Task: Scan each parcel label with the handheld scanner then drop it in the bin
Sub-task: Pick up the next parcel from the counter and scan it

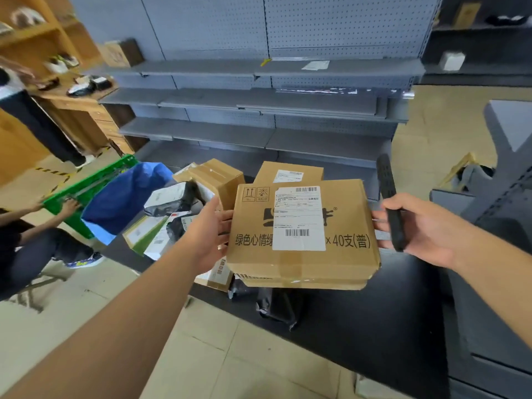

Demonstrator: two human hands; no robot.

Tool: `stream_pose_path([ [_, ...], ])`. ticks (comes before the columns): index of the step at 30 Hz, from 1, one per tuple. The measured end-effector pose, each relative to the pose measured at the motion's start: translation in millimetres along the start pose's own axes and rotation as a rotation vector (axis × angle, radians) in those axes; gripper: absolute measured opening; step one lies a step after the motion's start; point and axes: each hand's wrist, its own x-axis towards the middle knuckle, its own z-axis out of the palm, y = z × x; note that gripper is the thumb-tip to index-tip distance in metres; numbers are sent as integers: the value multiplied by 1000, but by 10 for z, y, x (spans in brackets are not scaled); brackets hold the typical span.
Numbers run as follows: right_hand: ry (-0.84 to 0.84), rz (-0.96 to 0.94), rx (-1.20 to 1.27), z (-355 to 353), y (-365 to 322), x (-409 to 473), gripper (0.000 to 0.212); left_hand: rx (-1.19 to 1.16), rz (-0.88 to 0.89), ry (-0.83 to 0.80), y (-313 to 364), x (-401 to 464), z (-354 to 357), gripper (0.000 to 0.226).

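while both hands hold the box, its label blurs

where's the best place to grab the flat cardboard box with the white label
Take the flat cardboard box by its short left and right edges, coming in from the sides. It is wide and thin, and the white label faces up, so side holds keep the barcode clear for scanning.
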Motion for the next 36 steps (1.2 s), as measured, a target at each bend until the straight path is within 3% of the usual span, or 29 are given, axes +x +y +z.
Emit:
stream_pose_path([
  [8,-95,-29,-70,1377,-18,304,13,-90,34,115,71,-206,-1361,72],
  [20,-264,36,-157,3465,376,801,24,-188,43,298,-13,-481,-3420,68],
  [27,-345,92,-228,4411,456,1279,29,-270,-2,427,-86,-489,-4233,64],
  [36,-458,165,-277,5488,407,2232,18,-337,-31,614,161,-143,-5028,64],
])
